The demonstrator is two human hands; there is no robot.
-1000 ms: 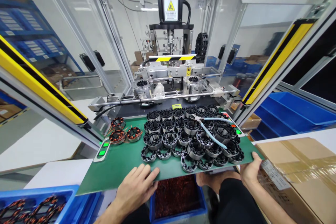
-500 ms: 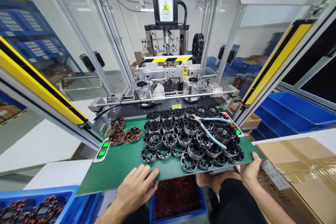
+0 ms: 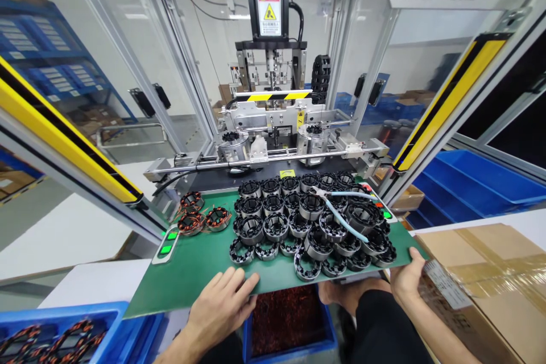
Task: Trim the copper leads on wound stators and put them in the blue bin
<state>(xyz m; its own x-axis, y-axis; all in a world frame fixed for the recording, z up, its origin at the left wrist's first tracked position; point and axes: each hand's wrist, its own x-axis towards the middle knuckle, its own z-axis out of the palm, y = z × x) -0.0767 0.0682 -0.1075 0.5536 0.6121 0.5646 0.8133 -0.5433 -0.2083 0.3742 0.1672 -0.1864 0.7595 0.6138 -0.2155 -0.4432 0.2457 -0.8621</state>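
I seem paused, left hand (image 3: 224, 298) loosely open, right hand (image 3: 407, 277) clasping the green tabletop (image 3: 187, 273); reaching the stator cores (image 3: 310, 215) beyond would need one lifted.

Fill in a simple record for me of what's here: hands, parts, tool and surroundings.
Left hand: resting at the near edge of the green worktop
Right hand: at the worktop's near right corner, thumb on top, other fingers hidden
Dark rings: many, some stacked
Copper-wired rings: three on the worktop, left of the dark ones
Tool: blue-handled pliers, lying across dark rings
Behind: machine with metal rails
Right: taped cardboard box
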